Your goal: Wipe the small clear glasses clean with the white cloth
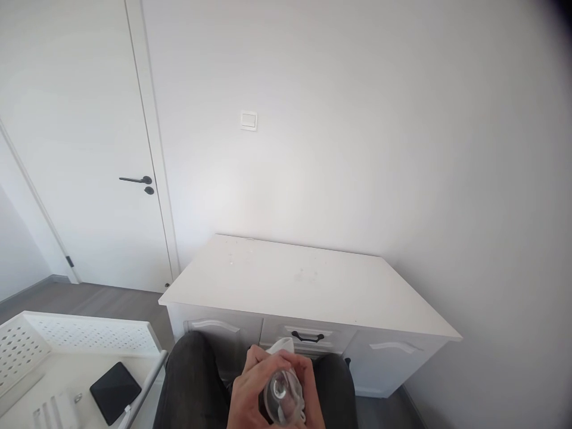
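Note:
At the bottom edge, over my lap in dark trousers (192,381), both hands close around a small clear glass (279,394) seen mouth-on. My left hand (248,390) wraps it from the left. My right hand (309,381) curls over it from the right, and a white cloth (280,345) sticks up between the fingers. Which hand grips the cloth I cannot tell.
A white desk (304,286) with a black-handled drawer (307,337) stands straight ahead against the wall. A white perforated tray (75,336) at lower left holds a black phone (115,392) and small items. A white door with a black handle (136,180) is at the left.

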Action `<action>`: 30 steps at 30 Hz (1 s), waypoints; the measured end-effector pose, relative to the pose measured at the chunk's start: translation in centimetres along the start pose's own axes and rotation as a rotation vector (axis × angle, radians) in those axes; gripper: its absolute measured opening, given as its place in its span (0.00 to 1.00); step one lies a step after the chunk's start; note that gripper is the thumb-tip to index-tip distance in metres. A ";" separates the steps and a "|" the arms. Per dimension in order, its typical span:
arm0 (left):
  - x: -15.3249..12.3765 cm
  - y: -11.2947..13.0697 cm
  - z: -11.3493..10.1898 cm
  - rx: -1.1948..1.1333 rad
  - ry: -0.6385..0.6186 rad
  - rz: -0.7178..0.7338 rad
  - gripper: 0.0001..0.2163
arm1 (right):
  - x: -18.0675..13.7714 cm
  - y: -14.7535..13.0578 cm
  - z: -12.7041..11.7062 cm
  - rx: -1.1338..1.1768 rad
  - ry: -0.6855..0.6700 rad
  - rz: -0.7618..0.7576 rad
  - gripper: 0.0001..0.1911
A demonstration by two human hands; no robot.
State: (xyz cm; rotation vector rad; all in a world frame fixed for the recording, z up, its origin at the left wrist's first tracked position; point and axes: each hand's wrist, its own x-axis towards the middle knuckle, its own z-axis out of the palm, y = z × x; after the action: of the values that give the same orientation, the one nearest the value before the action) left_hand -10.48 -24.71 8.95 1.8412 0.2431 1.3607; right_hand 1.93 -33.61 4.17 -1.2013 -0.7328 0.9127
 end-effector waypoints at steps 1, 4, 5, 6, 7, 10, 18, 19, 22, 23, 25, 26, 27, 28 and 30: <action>0.1 0.1 0.0 -0.017 -0.006 -0.006 0.30 | 0.1 0.0 0.0 0.019 -0.013 0.002 0.28; 0.4 0.1 -0.1 -0.150 0.006 -0.076 0.29 | 1.1 0.4 -0.5 0.157 -0.026 0.094 0.32; 0.5 0.0 -0.1 -0.187 0.017 -0.097 0.29 | 1.6 0.6 -0.7 0.209 -0.030 0.147 0.31; 0.6 -0.1 0.0 -0.206 0.023 -0.112 0.28 | 2.1 0.9 -0.7 0.250 -0.029 0.195 0.30; 0.6 -0.2 0.1 -0.204 0.024 -0.123 0.28 | 2.6 1.2 -0.7 0.274 -0.020 0.227 0.29; 0.3 -0.5 0.7 -0.109 -0.012 -0.181 0.28 | 3.2 1.8 -0.3 0.294 0.103 0.171 0.22; -0.2 -0.2 2.7 -0.297 0.317 -0.576 0.29 | 1.3 0.4 0.2 -0.063 0.520 -0.373 0.19; -0.1 -0.2 2.6 -0.319 0.302 -0.567 0.30 | 1.4 0.1 0.0 -0.046 0.501 -0.345 0.19; 0.5 -0.4 1.7 -0.285 0.160 -0.465 0.30 | 2.4 -1.2 -0.4 0.195 0.445 -0.040 0.20; 0.7 -0.5 1.3 -0.267 0.097 -0.415 0.30 | 2.8 -1.7 -0.5 0.311 0.383 0.110 0.20; 1.1 -0.6 0.6 -0.247 -0.029 -0.314 0.30 | 3.6 -2.3 -0.5 0.503 0.186 0.391 0.20; 1.1 -0.6 0.5 -0.232 -0.070 -0.285 0.30 | 3.8 -2.5 -0.4 0.550 0.092 0.483 0.20; 1.1 -0.6 0.4 -0.207 -0.082 -0.280 0.30 | 3.9 -2.6 -0.3 0.561 0.038 0.529 0.20; 1.0 -0.7 0.5 -0.171 -0.066 -0.297 0.29 | 3.9 -2.5 -0.2 0.544 0.058 0.520 0.21; 0.4 -0.7 1.1 -0.096 0.025 -0.365 0.27 | 3.5 -2.2 0.1 0.436 0.244 0.343 0.22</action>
State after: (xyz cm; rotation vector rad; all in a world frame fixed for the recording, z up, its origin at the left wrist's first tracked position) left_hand -9.15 -24.55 8.68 1.6066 0.4930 1.1212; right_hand 3.84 -30.70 6.32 -1.0341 -0.1170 1.1148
